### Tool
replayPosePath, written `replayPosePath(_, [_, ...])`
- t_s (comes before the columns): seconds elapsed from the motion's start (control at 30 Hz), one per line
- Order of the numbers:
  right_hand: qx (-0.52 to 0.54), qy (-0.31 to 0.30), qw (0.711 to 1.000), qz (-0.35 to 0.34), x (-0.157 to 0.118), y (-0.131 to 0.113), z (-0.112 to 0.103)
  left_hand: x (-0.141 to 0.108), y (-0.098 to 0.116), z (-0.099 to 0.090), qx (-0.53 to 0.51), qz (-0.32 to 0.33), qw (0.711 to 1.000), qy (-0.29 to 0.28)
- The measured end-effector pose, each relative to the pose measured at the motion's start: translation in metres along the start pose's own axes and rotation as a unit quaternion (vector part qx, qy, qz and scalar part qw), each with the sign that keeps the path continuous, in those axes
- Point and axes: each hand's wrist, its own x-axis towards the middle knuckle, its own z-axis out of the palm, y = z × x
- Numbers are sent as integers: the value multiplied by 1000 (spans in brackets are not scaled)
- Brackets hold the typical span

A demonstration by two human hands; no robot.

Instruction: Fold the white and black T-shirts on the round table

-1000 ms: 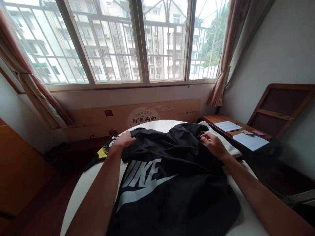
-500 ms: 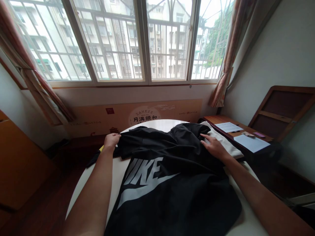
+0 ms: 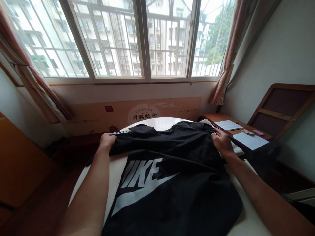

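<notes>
A black T-shirt [image 3: 172, 193] with large grey lettering and a swoosh on its front lies spread across a round white table [image 3: 159, 124]. Its neckline faces the far side. My left hand [image 3: 107, 141] is closed on the left sleeve edge, fingers pinching the cloth. On the opposite side my right hand [image 3: 222, 141] grips the right sleeve, with the thumb and fingers pressed together on it. Between the two hands the upper part of the shirt is drawn out, with a few soft folds. The shirt's bottom runs out of view.
Pale folded cloth [image 3: 237, 149] lies under and beside the right sleeve. A wooden side table [image 3: 209, 118] at the right holds papers [image 3: 251, 140] and small items. Behind stand a printed cardboard panel [image 3: 118, 111] and a barred window. An orange-brown cabinet [image 3: 19, 164] is at left.
My right hand has moved outward to the right and closed on the sleeve. My left hand has shifted slightly left. The shirt's upper part is now stretched wider and flatter.
</notes>
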Motion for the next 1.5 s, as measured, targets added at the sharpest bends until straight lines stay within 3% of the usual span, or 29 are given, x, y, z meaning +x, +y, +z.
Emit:
replayPosePath(0.13, [-47, 37, 998, 32, 1, -1, -5, 5, -2, -4, -27, -62, 994, 82])
replayPosePath(0.27, [-74, 35, 996, 31, 0, -2, -7, -3, 0, -8, 3, -77, 995, 56])
replayPosePath(0.43, [-52, 31, 998, 21, 2, -3, -7, -20, 30, -7, 88, -50, 993, 62])
replayPosePath(0.53, [100, 21, 994, 44, 7, -3, -4, -28, 52, -3, 58, 22, 998, -14])
replayPosePath(0.63, [295, -67, 946, 116, 12, -2, -1, -38, 67, 3, 15, 112, 987, -114])
replayPosePath(0.7, [342, -106, 924, 137, 12, -3, -2, -46, 72, 8, 5, 161, 971, -179])
replayPosePath(0.77, [301, -56, 947, 96, 10, -4, -5, -55, 75, 13, 8, 189, 951, -243])
replayPosePath(0.83, [183, 50, 982, 4, 8, -5, -11, -61, 76, 18, 22, 196, 939, -281])
replayPosePath(0.9, [35, 121, 990, -65, 8, -4, -18, -65, 76, 21, 34, 192, 937, -290])
replayPosePath(0.93, [-36, 124, 989, -72, 9, -3, -21, -65, 76, 22, 40, 189, 938, -289])
replayPosePath(1.03, [-208, 18, 977, -41, 15, 6, -27, -65, 76, 23, 53, 184, 939, -287])
replayPosePath(1.13, [-302, -78, 950, -7, 20, 15, -28, -64, 77, 22, 63, 184, 940, -281])
replayPosePath(1.23, [-344, -28, 939, 16, 20, 16, -30, -66, 78, 23, 75, 189, 940, -275])
replayPosePath(1.33, [-345, 15, 938, -33, 22, 6, -30, -65, 83, 28, 67, 218, 945, -236])
replayPosePath(1.4, [-321, -4, 944, -81, 29, -7, -23, -60, 92, 34, 40, 257, 944, -202])
replayPosePath(1.5, [-260, -101, 947, -157, 47, -35, 4, -45, 110, 48, 34, 310, 929, -201])
